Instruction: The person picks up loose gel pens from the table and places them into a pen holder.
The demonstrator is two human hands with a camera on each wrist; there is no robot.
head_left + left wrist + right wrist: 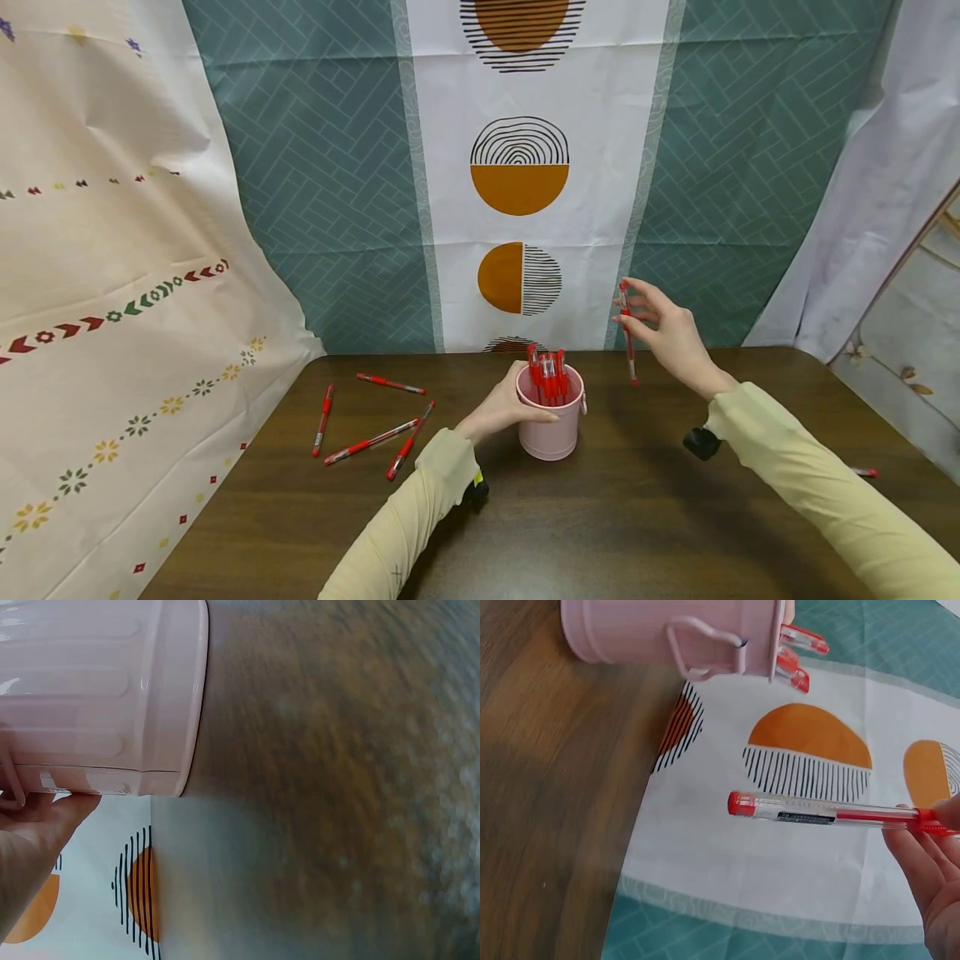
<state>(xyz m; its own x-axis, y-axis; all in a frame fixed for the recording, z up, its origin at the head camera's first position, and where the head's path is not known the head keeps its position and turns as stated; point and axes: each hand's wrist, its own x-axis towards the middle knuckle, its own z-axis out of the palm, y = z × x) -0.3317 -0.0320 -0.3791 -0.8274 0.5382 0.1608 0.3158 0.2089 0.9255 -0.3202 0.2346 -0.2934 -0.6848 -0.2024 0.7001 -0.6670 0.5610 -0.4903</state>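
Observation:
A pink bucket-shaped pen holder (549, 437) with small side handles stands upright on the table. Several red pens (550, 377) are in it, caps pointing up. My left hand (497, 410) grips the holder from its left side, thumb across the front near the rim; the other fingers are mostly hidden behind it. To the right of the holder and above the table, my right hand (670, 332) pinches a red pen (802, 810) between thumb and fingers. That pen hangs nearly upright, its clear barrel with a red end pointing down, apart from the holder.
On the left of the dark wooden table (570, 533) lie several more red pens (371, 442). Another pen's red end (864, 472) shows at the far right, partly behind the right sleeve. A patterned cloth (337, 208) hangs along the table's back edge.

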